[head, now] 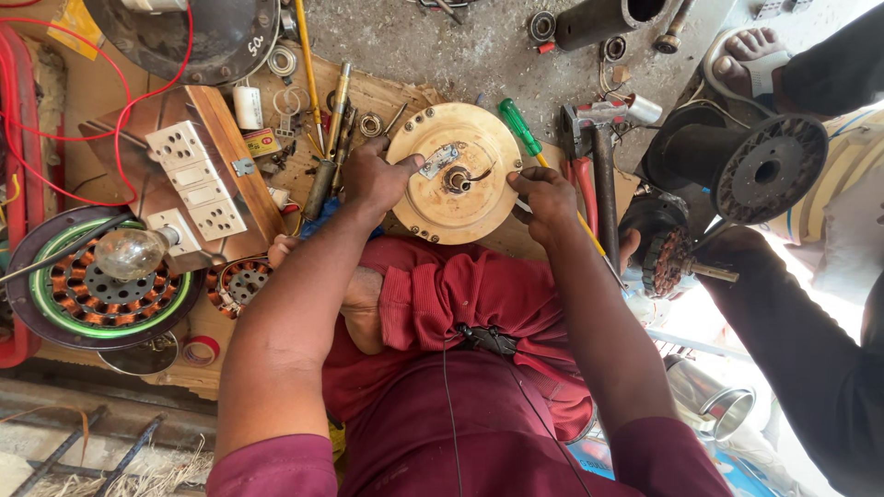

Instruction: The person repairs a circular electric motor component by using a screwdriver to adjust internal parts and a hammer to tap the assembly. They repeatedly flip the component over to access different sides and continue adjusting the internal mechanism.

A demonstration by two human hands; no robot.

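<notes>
Gripping the round tan motor cover (456,175), left hand (373,177) and right hand (545,198) clamp its opposite edges.

Cream motor cover (456,175), green-handled screwdriver (518,127).

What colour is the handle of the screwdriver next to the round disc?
Green. The screwdriver handle lies just right of the tan round disc, seen clearly in the head view.

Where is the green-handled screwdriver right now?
In the head view, the green-handled screwdriver lies just right of the round motor cover, above the right hand, beside the hammer.
</notes>
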